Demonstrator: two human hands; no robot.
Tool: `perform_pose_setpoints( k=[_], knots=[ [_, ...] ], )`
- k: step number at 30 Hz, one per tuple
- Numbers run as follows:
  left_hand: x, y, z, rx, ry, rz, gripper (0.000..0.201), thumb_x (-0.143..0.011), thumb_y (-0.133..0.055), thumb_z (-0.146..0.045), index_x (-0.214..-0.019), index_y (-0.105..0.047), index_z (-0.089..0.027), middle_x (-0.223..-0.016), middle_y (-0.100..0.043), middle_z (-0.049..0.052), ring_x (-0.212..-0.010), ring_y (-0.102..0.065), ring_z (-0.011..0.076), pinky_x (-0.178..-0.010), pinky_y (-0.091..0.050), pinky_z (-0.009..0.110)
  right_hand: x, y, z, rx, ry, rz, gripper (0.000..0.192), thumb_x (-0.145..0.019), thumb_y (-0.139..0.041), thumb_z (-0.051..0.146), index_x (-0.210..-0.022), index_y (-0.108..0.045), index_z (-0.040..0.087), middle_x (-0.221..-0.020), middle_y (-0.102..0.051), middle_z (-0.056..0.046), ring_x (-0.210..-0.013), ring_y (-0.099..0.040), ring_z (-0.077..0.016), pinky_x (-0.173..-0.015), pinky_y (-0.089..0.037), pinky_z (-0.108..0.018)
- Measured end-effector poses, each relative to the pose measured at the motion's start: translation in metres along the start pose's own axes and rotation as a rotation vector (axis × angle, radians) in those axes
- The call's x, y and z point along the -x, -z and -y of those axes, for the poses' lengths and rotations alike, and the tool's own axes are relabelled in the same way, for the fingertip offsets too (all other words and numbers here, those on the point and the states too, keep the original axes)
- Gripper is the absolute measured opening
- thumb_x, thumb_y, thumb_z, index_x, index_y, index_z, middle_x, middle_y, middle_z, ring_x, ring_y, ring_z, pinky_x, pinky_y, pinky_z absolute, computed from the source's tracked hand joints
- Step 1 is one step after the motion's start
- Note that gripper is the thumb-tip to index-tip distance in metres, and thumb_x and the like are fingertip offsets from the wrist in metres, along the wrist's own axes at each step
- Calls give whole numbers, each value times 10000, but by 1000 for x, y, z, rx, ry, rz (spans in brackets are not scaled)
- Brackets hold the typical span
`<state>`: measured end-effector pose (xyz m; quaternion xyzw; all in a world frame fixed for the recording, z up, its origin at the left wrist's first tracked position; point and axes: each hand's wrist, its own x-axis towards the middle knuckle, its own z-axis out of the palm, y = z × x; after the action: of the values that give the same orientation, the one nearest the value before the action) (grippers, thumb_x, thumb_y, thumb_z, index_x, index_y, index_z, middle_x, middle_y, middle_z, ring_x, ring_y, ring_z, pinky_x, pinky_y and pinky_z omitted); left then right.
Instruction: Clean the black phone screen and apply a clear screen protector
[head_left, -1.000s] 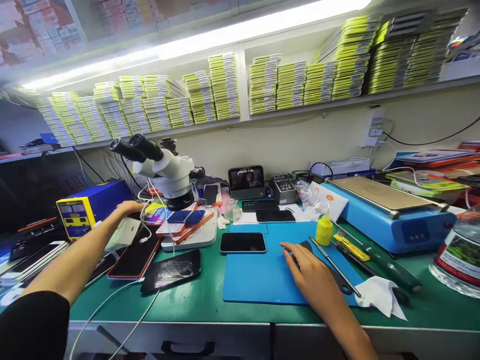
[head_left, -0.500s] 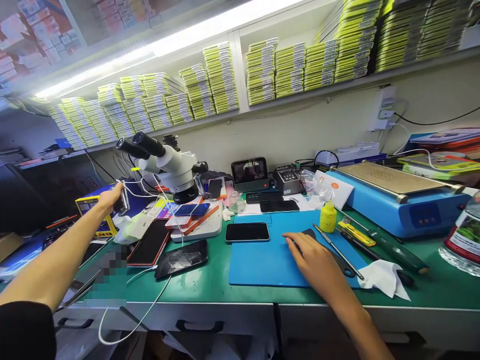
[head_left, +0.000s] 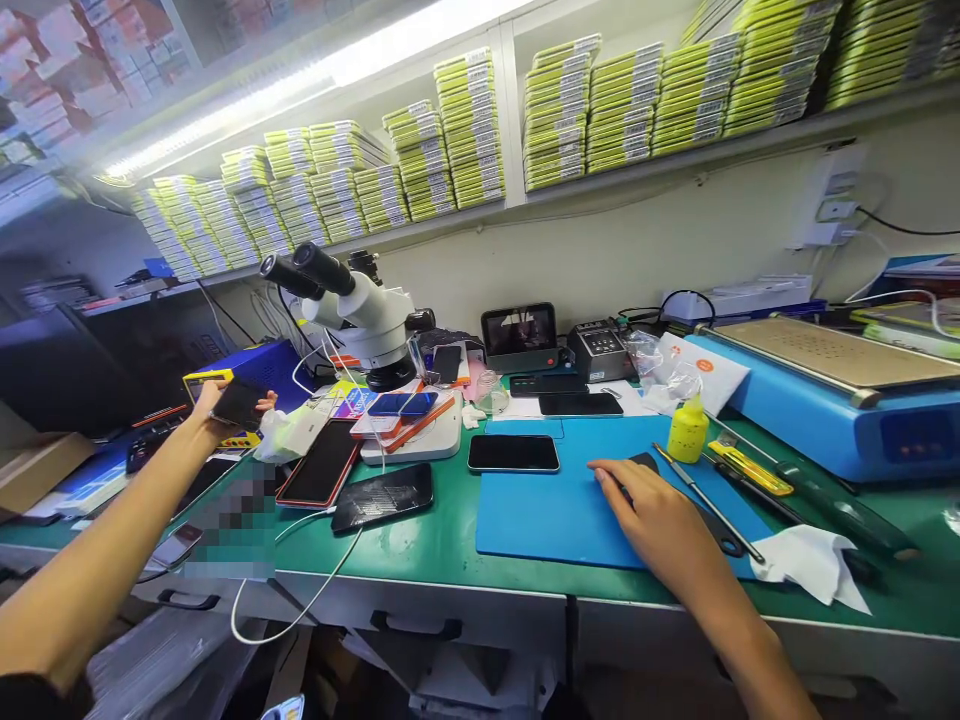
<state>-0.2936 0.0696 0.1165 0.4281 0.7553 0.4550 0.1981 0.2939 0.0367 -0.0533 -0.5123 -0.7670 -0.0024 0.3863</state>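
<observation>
My left hand (head_left: 214,410) is raised above the left side of the bench and grips a dark phone (head_left: 238,403) by its edges, screen facing me, in front of the blue and yellow power supply (head_left: 247,370). My right hand (head_left: 660,515) lies flat on the blue work mat (head_left: 555,500), its fingers covering a dark flat part (head_left: 645,463). A black phone (head_left: 514,453) lies face up at the mat's far left corner, a hand's width from my right fingertips.
A white microscope (head_left: 360,310) stands over several phones on its base. A red-edged phone (head_left: 321,474) and a black back cover (head_left: 384,497) lie left of the mat. A yellow bottle (head_left: 687,430), screwdrivers (head_left: 750,470), a crumpled tissue (head_left: 810,565) and a blue heating plate (head_left: 832,385) sit right.
My left hand lifted a dark phone from beside the microscope and turned it flat toward me. The right hand stayed on the mat. The view swung left.
</observation>
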Motion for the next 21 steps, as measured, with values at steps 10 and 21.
perform_pose_setpoints(
  k=[10, 21],
  knots=[
    [65, 5, -3, 533, 71, 212, 611, -1038, -502, -698, -1301, -657, -169, -1142, -710, 102, -936, -688, 224, -801, -623, 412, 1, -3, -1, -4, -57, 25, 425, -1082, -392, 433, -1159, -761, 236, -1184, -827, -87, -1083, -781, -318, -954, -625, -491],
    [166, -85, -4, 377, 9, 698, 738, -926, -393, -784, -1182, -780, -211, -992, -752, 140, -637, -593, 231, -459, -523, 378, 0, 0, 5, 7, -72, 49, 417, -1083, -400, 403, -1164, -763, 215, -1181, -825, -100, -1102, -778, -320, -949, -621, -477]
  ],
)
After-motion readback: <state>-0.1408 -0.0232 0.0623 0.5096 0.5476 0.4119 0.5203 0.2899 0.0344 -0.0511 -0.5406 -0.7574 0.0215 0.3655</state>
